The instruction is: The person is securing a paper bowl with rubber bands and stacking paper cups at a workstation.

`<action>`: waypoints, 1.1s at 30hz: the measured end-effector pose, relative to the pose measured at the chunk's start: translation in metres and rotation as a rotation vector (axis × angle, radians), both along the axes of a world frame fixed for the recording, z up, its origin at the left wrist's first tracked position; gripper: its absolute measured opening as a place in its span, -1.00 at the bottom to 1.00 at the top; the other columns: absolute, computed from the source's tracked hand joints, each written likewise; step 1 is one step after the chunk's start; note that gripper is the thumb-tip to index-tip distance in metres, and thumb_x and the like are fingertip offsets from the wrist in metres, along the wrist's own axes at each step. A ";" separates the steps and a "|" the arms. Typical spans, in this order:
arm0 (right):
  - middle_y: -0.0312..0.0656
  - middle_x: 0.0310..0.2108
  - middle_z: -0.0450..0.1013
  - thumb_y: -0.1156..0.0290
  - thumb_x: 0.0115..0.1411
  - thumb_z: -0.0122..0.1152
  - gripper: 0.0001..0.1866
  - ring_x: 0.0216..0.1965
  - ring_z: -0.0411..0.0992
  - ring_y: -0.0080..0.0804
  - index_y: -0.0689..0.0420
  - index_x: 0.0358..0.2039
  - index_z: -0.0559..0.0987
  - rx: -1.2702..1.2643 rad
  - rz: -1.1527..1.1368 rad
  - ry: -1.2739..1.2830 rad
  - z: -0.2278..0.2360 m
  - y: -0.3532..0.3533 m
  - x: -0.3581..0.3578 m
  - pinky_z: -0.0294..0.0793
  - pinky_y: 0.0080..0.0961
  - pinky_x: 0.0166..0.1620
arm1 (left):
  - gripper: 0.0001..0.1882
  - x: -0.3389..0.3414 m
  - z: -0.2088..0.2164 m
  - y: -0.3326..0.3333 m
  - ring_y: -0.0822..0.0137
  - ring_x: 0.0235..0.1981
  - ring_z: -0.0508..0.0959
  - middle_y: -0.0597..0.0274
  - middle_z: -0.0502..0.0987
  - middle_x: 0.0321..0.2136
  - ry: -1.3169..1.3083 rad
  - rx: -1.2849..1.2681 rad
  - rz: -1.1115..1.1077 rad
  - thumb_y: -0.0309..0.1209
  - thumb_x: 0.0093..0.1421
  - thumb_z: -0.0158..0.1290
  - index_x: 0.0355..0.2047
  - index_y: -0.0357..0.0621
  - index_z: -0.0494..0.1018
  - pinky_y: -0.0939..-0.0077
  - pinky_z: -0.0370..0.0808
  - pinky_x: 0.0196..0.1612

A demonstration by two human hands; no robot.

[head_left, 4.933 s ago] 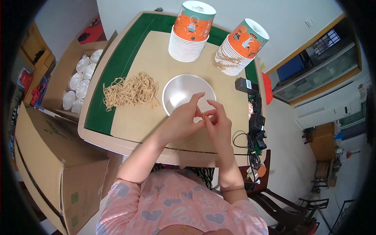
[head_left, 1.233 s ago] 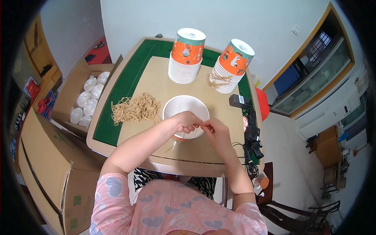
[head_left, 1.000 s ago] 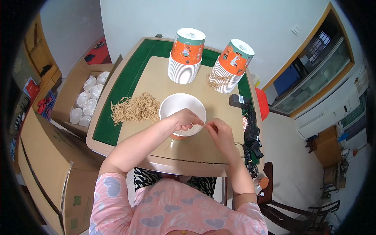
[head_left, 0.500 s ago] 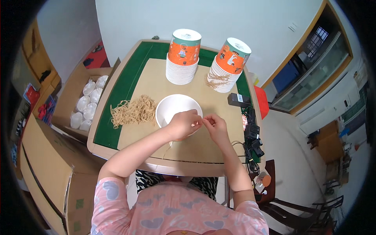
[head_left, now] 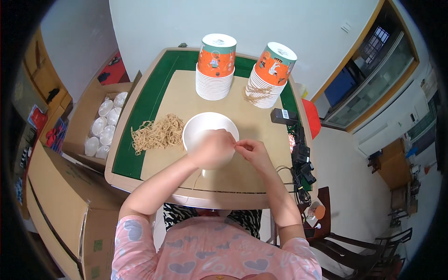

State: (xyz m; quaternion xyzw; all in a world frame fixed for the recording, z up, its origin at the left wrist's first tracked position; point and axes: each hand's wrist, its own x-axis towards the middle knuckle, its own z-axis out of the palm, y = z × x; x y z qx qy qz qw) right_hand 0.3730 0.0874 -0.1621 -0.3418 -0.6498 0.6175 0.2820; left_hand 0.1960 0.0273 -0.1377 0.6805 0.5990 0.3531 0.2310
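Observation:
A white round tub (head_left: 205, 120) stands mouth up on the table in front of me. My left hand (head_left: 212, 148) is over its near right rim, partly smeared, with its fingers curled closed. Close beside it, my right hand (head_left: 252, 151) pinches with thumb and fingertips that almost meet the left ones. Whatever lies between the fingertips is too small to make out. Below the left hand a thin tan strand (head_left: 198, 179) hangs by the tub's near side. Left of the tub lies a loose heap of tan cords (head_left: 158, 133).
Two stacks of upturned orange and green paper tubs, a left one (head_left: 215, 63) and a right one (head_left: 273, 70) with cords draped over it, stand at the back. Black adapters and cables (head_left: 301, 154) line the right edge. A cardboard box (head_left: 77, 123) of clear-wrapped white cups sits left.
Both hands have shifted slightly left in the picture, as has the tub. The fingertips stay close together at the rim.

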 end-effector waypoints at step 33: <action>-0.36 -0.38 0.46 0.54 0.03 0.26 -0.76 -0.61 0.25 -0.73 0.18 -0.24 0.52 0.502 -0.192 -0.132 0.000 -0.016 -0.012 0.23 -0.75 -0.52 | -0.79 -0.003 -0.012 -0.004 0.17 -0.42 0.61 0.04 0.60 -0.48 -0.087 -0.051 0.202 -0.32 0.04 0.12 -0.41 -0.21 0.59 0.37 0.51 -0.30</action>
